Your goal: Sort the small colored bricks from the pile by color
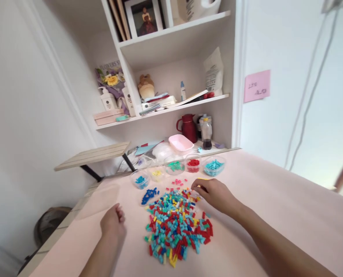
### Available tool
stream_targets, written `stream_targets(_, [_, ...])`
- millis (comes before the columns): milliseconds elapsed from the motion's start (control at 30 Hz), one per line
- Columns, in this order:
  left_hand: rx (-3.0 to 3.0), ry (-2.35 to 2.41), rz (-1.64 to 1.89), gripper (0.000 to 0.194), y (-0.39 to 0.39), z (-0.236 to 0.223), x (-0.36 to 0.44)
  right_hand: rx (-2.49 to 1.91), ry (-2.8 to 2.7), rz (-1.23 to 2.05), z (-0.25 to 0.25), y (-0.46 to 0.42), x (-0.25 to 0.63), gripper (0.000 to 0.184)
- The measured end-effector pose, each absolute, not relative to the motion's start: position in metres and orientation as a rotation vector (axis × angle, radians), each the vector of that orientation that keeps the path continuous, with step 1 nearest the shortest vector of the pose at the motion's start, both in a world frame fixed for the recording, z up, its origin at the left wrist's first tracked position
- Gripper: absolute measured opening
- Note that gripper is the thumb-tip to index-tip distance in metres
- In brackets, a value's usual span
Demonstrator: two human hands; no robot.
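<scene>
A heap of mixed small toy bricks point(177, 223) lies on the pink table covering, in red, turquoise, blue, yellow and green. My right hand point(216, 194) is over the heap's far right edge, fingers bent down and closed together; whatever is between the fingertips is hidden. Something yellow point(203, 178) shows just behind it. To the left of the heap, my left hand point(112, 221) rests with its fingers curled in, apart from the bricks, and I see nothing in it. Dark blue bricks point(149, 196) are gathered beyond the heap's left side, with loose pink bricks point(177, 182) further back.
Clear tubs stand in a row behind the heap, holding blue point(140, 181), yellow point(156, 174), green point(175, 166), red point(193, 164) and turquoise bricks point(214, 165). Further back are a pink basin point(181, 143), a dark red jug point(189, 129) and a bottle point(206, 134). A small raised shelf point(93, 156) stands left.
</scene>
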State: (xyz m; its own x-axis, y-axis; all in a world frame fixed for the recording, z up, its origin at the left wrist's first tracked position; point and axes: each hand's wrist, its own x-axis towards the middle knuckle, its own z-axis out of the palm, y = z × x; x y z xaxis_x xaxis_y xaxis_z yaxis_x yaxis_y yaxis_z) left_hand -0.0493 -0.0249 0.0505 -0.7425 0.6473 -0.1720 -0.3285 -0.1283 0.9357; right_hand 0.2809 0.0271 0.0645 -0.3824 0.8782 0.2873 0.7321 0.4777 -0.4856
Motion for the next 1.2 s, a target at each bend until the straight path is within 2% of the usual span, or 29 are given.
stream_targets(167, [0.302, 1.576, 1.936, 0.016, -0.017, 0.046, -0.049, -1.362, -2.184, 0.390, 0.066, 0.024, 0.278, 0.028])
stream_targets(467, [0.777, 1.633, 1.907, 0.014, -0.021, 0.026, -0.038, -1.466, -2.058, 0.349, 0.069, 0.032, 0.290, 0.026])
stream_targets(733, [0.779, 1.694, 1.836, 0.019, -0.020, 0.025, -0.042, -1.605, -2.061, 0.321, 0.071, 0.034, 0.300, 0.022])
stream_targets(833, [0.851, 1.690, 1.774, 0.017, -0.022, 0.025, -0.039, -1.606, -2.184, 0.430, 0.071, 0.031, 0.297, 0.018])
stream_targets(1033, [0.878, 1.690, 1.736, 0.019, -0.019, 0.023, -0.037, -1.417, -2.284, 1.007, 0.070, 0.034, 0.315, 0.016])
stream_targets(1200, [0.860, 1.694, 1.725, 0.018, -0.018, 0.025, -0.034, -1.407, -2.452, 0.941, 0.067, 0.032, 0.320, 0.020])
